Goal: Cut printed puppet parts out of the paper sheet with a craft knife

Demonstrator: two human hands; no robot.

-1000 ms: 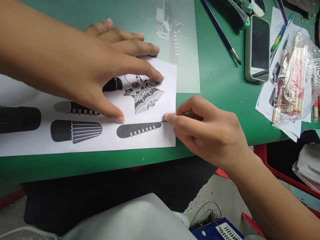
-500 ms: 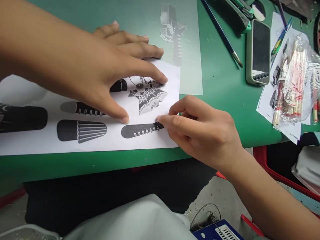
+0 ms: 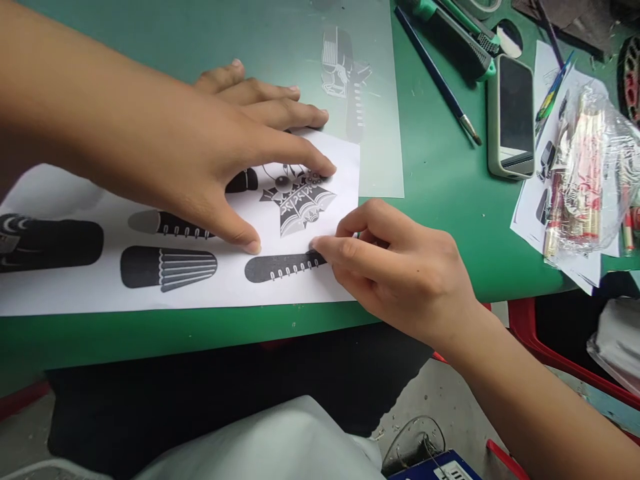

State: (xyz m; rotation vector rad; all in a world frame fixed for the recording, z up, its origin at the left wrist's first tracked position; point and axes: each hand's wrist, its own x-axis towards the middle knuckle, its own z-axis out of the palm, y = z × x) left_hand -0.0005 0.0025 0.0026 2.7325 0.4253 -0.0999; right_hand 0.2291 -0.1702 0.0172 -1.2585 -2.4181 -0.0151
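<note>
A white printed sheet [image 3: 230, 303] lies along the table's near side, with dark patterned shapes on it. My left hand [image 3: 240, 147] is spread over the sheet, thumb and fingertips pressing down around a fish-like patterned print [image 3: 300, 200]. At the sheet's right end my right hand [image 3: 400, 260] is closed, its thumb and fingers bent together. Its fingertips touch the right end of a dark strip shape with small white loops [image 3: 280, 265]. Whatever these fingers hold, if anything, is hidden. A translucent sheet [image 3: 380, 160] extends beyond the paper and shows faint printed shapes.
On the green table [image 3: 440, 200] to the right lie a paintbrush [image 3: 440, 77], a green-and-black cutter [image 3: 457, 37] and a phone [image 3: 515, 117]. Beyond them, plastic-wrapped red and gold sticks [image 3: 585, 173] rest on printed papers [image 3: 530, 213]. Red stool parts [image 3: 523, 320] show below the edge.
The camera view has shifted slightly, so the table things appear a little lower. Both hands keep nearly the same places on the sheet.
</note>
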